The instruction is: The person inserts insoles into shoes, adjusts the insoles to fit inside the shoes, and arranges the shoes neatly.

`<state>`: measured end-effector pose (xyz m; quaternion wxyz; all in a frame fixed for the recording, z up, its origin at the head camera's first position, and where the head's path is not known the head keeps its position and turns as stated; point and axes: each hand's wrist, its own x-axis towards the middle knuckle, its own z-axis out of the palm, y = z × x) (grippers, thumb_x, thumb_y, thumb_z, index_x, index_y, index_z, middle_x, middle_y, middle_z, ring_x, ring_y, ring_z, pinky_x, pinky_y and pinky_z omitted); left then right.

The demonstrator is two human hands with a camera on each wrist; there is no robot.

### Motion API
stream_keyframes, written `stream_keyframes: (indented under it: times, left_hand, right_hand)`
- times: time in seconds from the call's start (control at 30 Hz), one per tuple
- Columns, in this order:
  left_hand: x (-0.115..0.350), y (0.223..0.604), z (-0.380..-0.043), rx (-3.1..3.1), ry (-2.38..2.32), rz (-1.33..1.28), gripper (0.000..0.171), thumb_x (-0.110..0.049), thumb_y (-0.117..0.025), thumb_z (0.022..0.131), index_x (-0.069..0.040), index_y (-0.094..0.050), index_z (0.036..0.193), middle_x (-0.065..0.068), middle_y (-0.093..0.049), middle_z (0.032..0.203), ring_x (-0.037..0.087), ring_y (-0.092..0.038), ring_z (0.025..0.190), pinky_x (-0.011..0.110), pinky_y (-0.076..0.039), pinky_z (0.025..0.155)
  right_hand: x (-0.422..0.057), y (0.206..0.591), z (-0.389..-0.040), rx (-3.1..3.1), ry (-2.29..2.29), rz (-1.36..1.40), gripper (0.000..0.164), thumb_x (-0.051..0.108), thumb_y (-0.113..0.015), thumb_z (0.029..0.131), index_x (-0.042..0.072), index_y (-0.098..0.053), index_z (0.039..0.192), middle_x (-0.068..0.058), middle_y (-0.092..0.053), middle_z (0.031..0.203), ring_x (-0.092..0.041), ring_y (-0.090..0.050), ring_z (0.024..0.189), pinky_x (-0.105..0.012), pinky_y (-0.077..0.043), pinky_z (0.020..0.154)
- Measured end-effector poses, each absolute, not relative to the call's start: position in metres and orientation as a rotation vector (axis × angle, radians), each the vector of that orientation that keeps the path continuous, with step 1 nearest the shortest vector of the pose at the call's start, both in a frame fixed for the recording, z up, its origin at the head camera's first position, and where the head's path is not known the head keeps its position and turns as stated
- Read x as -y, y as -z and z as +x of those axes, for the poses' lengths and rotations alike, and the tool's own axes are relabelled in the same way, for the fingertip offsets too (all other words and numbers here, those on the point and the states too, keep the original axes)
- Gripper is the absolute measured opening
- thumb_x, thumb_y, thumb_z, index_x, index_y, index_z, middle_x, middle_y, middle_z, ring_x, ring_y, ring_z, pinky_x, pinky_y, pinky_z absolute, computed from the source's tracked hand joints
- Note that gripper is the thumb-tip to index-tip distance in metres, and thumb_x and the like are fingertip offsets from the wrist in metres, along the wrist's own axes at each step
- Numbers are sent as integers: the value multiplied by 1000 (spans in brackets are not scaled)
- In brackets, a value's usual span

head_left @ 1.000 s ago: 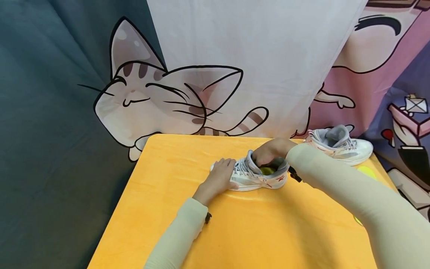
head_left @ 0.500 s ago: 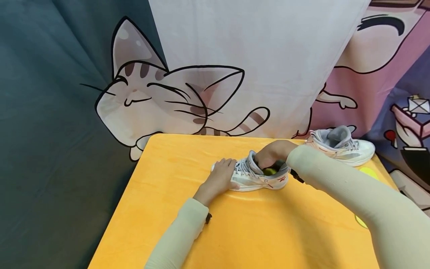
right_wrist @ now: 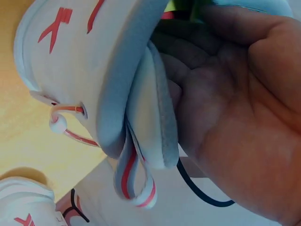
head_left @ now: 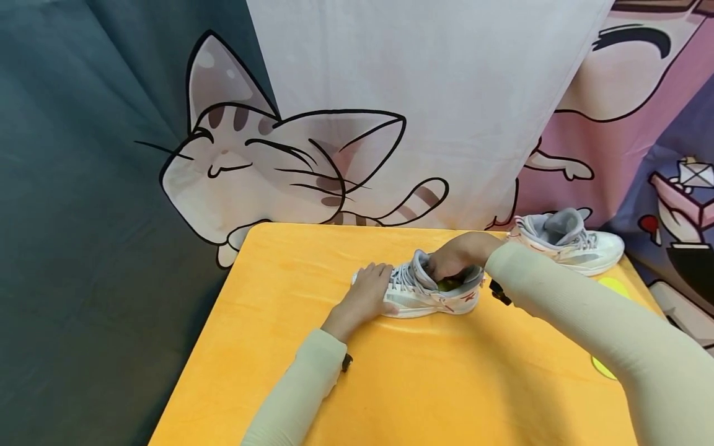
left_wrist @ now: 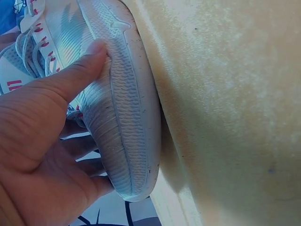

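A white sneaker (head_left: pixel 415 303) with pale laces and red marks stands upright on the yellow table, its toe pointing left. My left hand (head_left: pixel 368 291) grips the toe end; in the left wrist view the thumb presses one side and the fingers lie round the other. Down in the shoe's opening is my right hand (head_left: pixel 460 253), fingertips hidden by the collar. A yellow-green insole (head_left: pixel 448 285) shows inside the shoe below this hand. The right wrist view has a strip of that insole (right_wrist: pixel 181 5) between the thumb and the curled fingers.
The matching sneaker (head_left: pixel 586 251) stands at the table's back right corner. A second yellow-green insole (head_left: pixel 615 286) lies on the table (head_left: pixel 390 384), mostly hidden beneath my right sleeve. Printed cloth (head_left: pixel 435 111) hangs right behind the table's back edge.
My right hand has shifted slightly right and back within the shoe's opening, and less of the insole shows. The left hand and the shoe have stayed in place.
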<state>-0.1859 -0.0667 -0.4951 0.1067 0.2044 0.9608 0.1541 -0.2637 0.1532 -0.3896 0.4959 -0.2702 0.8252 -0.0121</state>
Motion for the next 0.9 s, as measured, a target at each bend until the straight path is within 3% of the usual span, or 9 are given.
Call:
stream_keyframes:
  times: [0.13, 0.3, 0.37, 0.5, 0.6, 0.77, 0.8, 0.9]
  left_hand:
    - [66, 495, -187, -2827, -444, 592, 99, -47, -82, 85, -7, -32, 161, 13, -35, 166, 36, -27, 156, 52, -20, 128]
    - [66, 494, -187, -2823, -439, 581, 100, -47, -82, 85, -7, -32, 161, 13, -34, 166, 35, -26, 156, 52, -19, 128]
    - [66, 493, -187, -2822, -448, 586, 99, -46, -82, 85, -7, -32, 161, 13, -35, 166, 36, -27, 156, 52, -19, 128]
    - [65, 494, -186, -2824, -446, 604, 100, -47, -82, 85, -7, -31, 161, 14, -34, 166, 36, -26, 156, 51, -19, 128]
    - [65, 494, -186, -2819, -455, 599, 102, -47, -82, 85, -7, -29, 162, 15, -31, 168, 37, -23, 157, 52, -18, 129]
    - [62, 488, -181, -2813, -570, 606, 104, -50, -80, 88, -8, -23, 164, 16, -23, 170, 38, -16, 159, 57, -17, 127]
    - [60, 487, -179, -2823, -594, 617, 105, -53, -78, 88, -9, -22, 164, 15, -23, 170, 38, -16, 159, 58, -18, 127]
    - [52, 482, -171, -2893, -671, 647, 103, -58, -74, 89, -8, -24, 163, 15, -31, 167, 35, -28, 155, 55, -29, 124]
  right_hand:
    - [-158, 384, -265, -2004, 82, -715, 26, 28, -44, 105, 9, -60, 95, 2, -46, 75, -10, -43, 63, -24, -35, 60]
    - [-164, 375, -266, -1998, 117, -837, 29, 22, -43, 106, 7, -57, 86, 3, -44, 73, -10, -41, 63, -25, -34, 62]
    - [-167, 372, -266, -2017, 132, -885, 27, 18, -43, 105, 3, -60, 92, -1, -48, 76, -12, -46, 68, -28, -38, 66]
    - [-176, 367, -265, -2185, 168, -986, 29, 12, -47, 104, 0, -68, 120, -9, -69, 109, -20, -62, 96, -41, -54, 88]
    - [-185, 368, -263, -2349, 236, -991, 33, 7, -51, 102, 1, -67, 131, -15, -69, 127, -27, -64, 112, -49, -54, 99]
    - [-198, 379, -260, -2498, 314, -959, 34, 5, -61, 99, -2, -65, 132, -23, -66, 130, -38, -64, 119, -53, -54, 100]
    - [-200, 382, -260, -2495, 318, -932, 37, 6, -61, 99, -2, -63, 135, -25, -64, 134, -41, -66, 114, -53, -56, 96]
    - [-206, 391, -262, -2458, 305, -832, 44, 13, -59, 103, -1, -55, 145, -27, -56, 145, -38, -64, 114, -45, -59, 87]
